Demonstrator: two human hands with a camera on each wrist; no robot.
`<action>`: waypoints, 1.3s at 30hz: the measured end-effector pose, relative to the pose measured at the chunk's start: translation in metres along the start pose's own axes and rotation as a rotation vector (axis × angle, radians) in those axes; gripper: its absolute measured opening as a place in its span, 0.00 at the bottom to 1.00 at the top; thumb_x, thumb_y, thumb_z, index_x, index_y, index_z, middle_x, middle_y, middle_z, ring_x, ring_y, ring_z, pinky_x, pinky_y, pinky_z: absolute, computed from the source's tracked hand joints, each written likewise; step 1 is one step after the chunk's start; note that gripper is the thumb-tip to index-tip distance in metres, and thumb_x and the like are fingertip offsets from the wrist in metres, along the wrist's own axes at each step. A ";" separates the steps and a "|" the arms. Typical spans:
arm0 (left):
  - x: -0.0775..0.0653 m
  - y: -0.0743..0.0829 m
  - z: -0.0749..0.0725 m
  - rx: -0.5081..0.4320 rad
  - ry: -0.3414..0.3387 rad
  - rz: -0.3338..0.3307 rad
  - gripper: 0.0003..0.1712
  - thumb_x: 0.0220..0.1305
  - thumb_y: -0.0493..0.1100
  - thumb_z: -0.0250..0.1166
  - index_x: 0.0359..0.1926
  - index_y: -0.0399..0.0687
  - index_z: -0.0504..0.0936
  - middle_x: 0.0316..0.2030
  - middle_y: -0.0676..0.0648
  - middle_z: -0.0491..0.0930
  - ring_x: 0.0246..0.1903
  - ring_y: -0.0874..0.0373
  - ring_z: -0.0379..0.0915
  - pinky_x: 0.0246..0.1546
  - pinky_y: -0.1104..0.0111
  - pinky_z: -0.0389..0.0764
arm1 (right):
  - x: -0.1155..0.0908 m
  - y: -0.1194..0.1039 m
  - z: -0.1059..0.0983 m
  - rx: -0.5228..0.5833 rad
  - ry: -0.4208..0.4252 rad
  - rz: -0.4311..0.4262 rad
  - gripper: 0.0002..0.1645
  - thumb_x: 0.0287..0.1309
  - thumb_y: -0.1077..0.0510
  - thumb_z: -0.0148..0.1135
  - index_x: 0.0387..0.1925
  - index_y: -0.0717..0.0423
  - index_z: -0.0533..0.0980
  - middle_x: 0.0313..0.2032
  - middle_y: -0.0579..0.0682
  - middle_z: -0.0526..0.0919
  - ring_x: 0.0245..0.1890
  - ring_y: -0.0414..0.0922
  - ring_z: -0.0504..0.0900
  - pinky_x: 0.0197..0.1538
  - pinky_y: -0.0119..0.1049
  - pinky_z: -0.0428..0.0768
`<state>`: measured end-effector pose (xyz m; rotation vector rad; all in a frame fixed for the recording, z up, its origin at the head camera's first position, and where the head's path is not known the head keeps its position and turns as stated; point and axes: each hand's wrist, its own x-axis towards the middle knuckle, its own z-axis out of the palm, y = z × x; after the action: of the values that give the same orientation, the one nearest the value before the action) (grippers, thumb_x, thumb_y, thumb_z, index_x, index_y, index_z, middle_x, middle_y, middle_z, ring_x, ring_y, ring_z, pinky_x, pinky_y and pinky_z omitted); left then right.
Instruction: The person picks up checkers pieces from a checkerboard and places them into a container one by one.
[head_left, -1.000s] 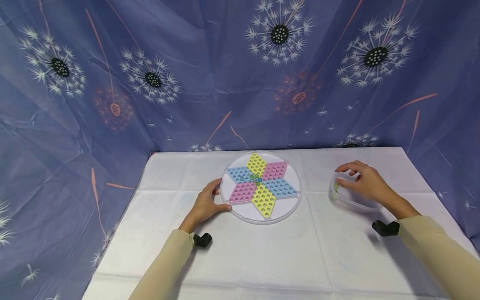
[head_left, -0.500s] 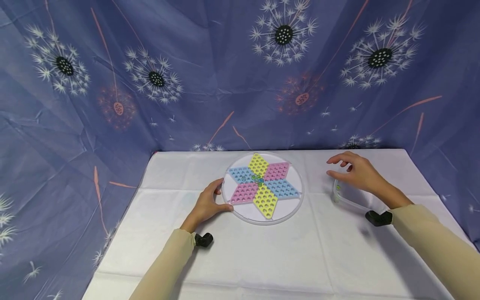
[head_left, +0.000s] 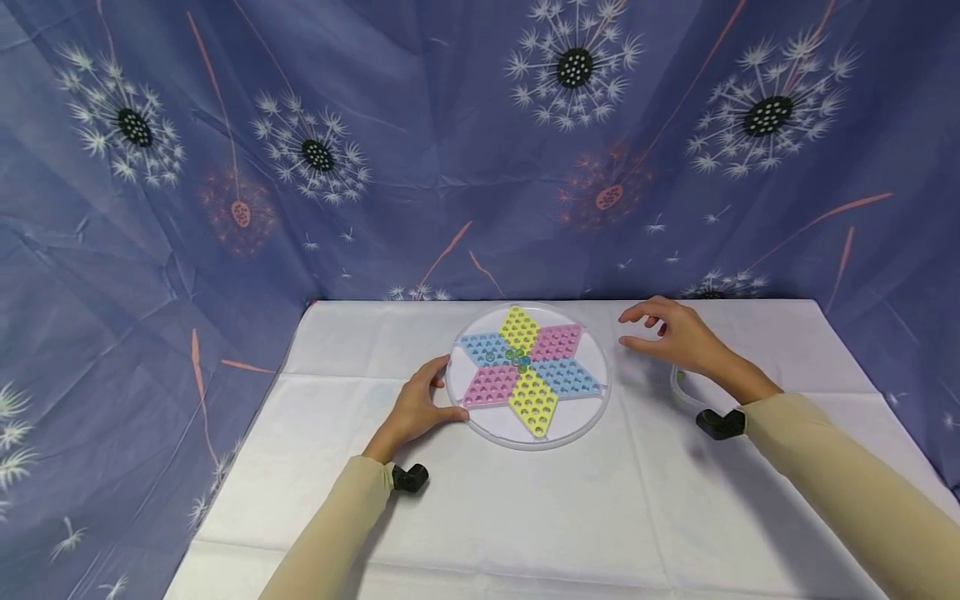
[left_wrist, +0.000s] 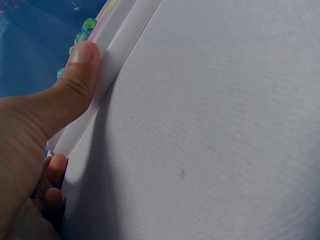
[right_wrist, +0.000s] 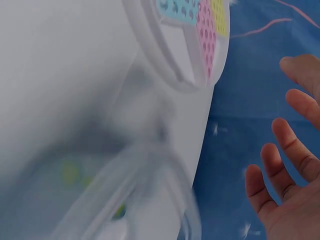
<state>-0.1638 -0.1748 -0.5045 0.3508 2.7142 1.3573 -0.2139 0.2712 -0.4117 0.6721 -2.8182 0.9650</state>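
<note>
A round white Chinese checkers board [head_left: 573,415] with a pink, yellow and blue star lies on the table. Several glass marbles [head_left: 517,358] cluster at its centre, and a lone marble [head_left: 490,356] sits on a blue point. My left hand [head_left: 411,408] grips the board's left rim; in the left wrist view the thumb [left_wrist: 82,75] presses on the rim. Between board and box, my right hand [head_left: 678,335] hovers in the air. Its fingers [right_wrist: 287,142] are spread and loosely bent in the right wrist view, with nothing visible in them.
Below the right forearm stands a clear plastic box [head_left: 678,398], partly hidden, with green-yellow marbles [right_wrist: 71,172] inside, blurred in the right wrist view. A white cloth [head_left: 525,517] covers the table. Blue dandelion-print fabric [head_left: 420,167] hangs behind and at the sides.
My right hand has come out of the clear box, moving left toward the board. The left hand stays at the board's rim. The view has shifted slightly.
</note>
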 end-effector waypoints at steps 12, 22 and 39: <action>0.001 -0.001 -0.001 0.014 -0.006 -0.004 0.63 0.44 0.48 0.87 0.78 0.46 0.62 0.52 0.45 0.74 0.50 0.51 0.68 0.57 0.55 0.68 | 0.034 -0.023 0.035 0.076 -0.115 -0.026 0.22 0.60 0.54 0.75 0.55 0.54 0.83 0.51 0.54 0.81 0.46 0.56 0.77 0.45 0.50 0.76; 0.002 -0.002 0.000 0.012 0.004 -0.009 0.63 0.44 0.48 0.87 0.78 0.47 0.62 0.52 0.46 0.74 0.50 0.52 0.68 0.57 0.55 0.68 | 0.056 -0.040 0.069 0.123 -0.145 -0.085 0.22 0.56 0.56 0.77 0.52 0.56 0.84 0.50 0.56 0.82 0.44 0.57 0.79 0.41 0.45 0.77; 0.002 -0.001 0.000 0.015 0.005 -0.018 0.63 0.44 0.48 0.87 0.78 0.47 0.62 0.55 0.45 0.74 0.51 0.51 0.68 0.57 0.55 0.69 | 0.067 -0.048 0.109 0.144 -0.190 -0.055 0.20 0.58 0.55 0.76 0.50 0.58 0.85 0.49 0.57 0.83 0.49 0.55 0.77 0.59 0.56 0.72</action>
<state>-0.1658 -0.1745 -0.5050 0.3233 2.7259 1.3355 -0.2472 0.1459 -0.4568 0.8986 -2.8921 1.1610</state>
